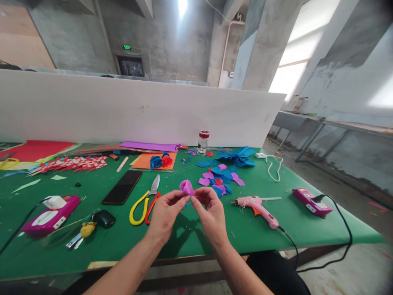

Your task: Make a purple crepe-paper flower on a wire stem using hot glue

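the left hand (166, 211) and the right hand (211, 213) both pinch one purple paper bloom (186, 187) at its base, apparently so its curl stays uncrushed, above the green table (254, 239). one glue gun (264, 207) lies right and one pair of scissors (151, 192) left, likely for easy reach. two magenta power strips (308, 201) flank these; the loose paper pieces (227, 176), far right, overlap too much to count surely.

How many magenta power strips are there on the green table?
2: one magenta power strip lies left of the black phone, the other lies right of the pink glue gun.
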`<state>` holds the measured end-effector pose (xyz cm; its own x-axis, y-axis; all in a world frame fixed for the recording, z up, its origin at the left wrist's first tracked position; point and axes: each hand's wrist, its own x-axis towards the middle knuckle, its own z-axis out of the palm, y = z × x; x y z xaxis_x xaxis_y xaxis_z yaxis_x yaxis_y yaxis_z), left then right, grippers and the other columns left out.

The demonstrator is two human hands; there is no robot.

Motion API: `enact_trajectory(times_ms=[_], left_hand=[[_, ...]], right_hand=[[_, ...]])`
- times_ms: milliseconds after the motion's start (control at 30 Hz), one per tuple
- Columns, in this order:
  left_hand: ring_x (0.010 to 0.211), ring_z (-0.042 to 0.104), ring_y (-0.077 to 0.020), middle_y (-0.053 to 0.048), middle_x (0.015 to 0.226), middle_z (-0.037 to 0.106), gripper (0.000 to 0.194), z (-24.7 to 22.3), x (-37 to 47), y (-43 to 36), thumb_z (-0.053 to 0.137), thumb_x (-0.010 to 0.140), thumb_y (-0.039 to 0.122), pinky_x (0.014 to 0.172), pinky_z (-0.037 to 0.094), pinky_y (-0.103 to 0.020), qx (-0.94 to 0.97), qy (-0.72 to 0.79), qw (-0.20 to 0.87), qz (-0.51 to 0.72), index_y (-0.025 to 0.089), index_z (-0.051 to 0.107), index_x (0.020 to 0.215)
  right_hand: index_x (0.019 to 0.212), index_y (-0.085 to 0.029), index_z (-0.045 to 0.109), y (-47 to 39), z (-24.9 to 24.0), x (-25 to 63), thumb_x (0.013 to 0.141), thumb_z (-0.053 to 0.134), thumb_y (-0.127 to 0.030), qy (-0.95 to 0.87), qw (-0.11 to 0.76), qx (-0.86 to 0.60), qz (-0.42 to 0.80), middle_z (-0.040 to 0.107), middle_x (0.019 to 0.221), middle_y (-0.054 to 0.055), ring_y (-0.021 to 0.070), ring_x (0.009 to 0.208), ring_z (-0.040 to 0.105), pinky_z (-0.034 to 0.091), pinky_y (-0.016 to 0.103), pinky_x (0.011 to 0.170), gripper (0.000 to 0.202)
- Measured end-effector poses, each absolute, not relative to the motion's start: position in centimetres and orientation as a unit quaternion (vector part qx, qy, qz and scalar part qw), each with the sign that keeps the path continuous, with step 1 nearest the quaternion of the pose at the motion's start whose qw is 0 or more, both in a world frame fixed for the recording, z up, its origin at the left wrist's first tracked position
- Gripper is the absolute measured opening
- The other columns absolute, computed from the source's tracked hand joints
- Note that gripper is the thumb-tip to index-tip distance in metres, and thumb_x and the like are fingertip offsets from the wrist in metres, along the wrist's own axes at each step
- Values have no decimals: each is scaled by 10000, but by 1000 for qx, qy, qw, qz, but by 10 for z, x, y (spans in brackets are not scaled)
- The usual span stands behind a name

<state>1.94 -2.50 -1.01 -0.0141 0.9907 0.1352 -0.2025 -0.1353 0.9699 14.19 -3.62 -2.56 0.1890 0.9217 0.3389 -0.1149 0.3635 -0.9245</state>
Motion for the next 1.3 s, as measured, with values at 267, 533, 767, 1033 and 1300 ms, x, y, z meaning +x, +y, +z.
enact_trajectory(times_ms=[267,533,767,1033,1300], left_hand=[[575,482,-86,-10,665,646,170,-5,14,-23,805,625,263,558,410,-195,480,383,561,556,152,758,745],[415,540,-90,-6,633,665,284,-4,8,-22,745,716,345,351,313,-184,501,392,625,452,169,716,938],[470,575,-87,-26,769,695,308,-6,10,-23,783,686,313,350,338,-163,492,381,651,434,165,656,926],[426,474,-60,60,605,580,318,-7,19,-28,821,633,290,335,282,-147,497,387,627,457,183,588,822],[407,456,-78,50,475,538,290,-8,19,-26,815,611,366,347,312,-165,483,414,606,478,162,635,712]], right_hand=[[814,-182,662,-35,-22,144,762,712,-334,-427,641,-333,544,664,785,13,146,739,600,473,267,737,169],[827,-169,738,-37,-13,151,773,689,-343,-469,636,-361,495,686,718,27,167,713,609,471,281,703,189],[770,-160,748,-34,-19,151,771,672,-361,-456,647,-419,445,702,725,38,172,691,595,459,287,676,215],[745,-166,739,-39,-18,144,777,659,-379,-433,670,-439,413,694,721,28,173,688,582,453,280,665,230],[727,-177,736,-39,-18,143,750,695,-386,-392,685,-415,452,656,645,-10,142,625,534,419,259,630,214]])
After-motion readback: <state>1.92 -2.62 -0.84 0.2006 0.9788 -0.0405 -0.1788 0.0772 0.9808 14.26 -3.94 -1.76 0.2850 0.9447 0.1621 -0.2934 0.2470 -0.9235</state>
